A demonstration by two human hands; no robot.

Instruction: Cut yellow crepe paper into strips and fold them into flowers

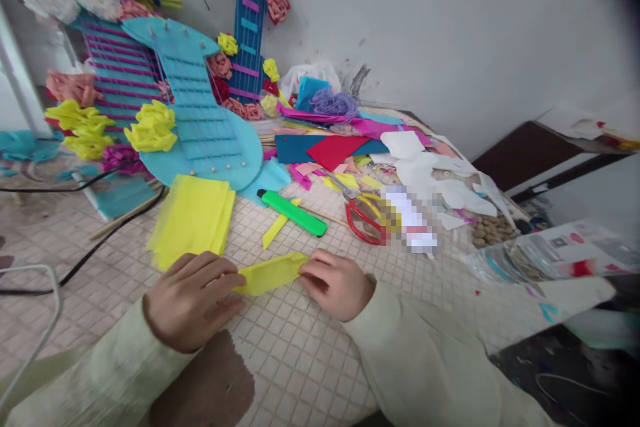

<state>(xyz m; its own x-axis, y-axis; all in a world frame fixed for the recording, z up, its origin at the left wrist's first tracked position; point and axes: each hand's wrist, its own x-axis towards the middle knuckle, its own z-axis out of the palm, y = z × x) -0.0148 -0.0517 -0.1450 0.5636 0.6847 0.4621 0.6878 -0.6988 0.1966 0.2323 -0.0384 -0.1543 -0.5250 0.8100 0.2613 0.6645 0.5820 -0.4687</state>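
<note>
A folded yellow strip is stretched between my two hands, low over the tiled-pattern table. My left hand pinches its left end, and my right hand pinches its right end with the fingertips. Just beyond my left hand lies a stack of yellow sheets. Beyond the strip rest a green cutter and a narrow yellow piece partly beneath it. Scissors with red and yellow handles lie farther right.
A light-blue decorated shape with yellow flowers stands at the back left. Coloured sheets, purple yarn and white scraps cover the back. Black cables cross the left; a plastic packet lies right.
</note>
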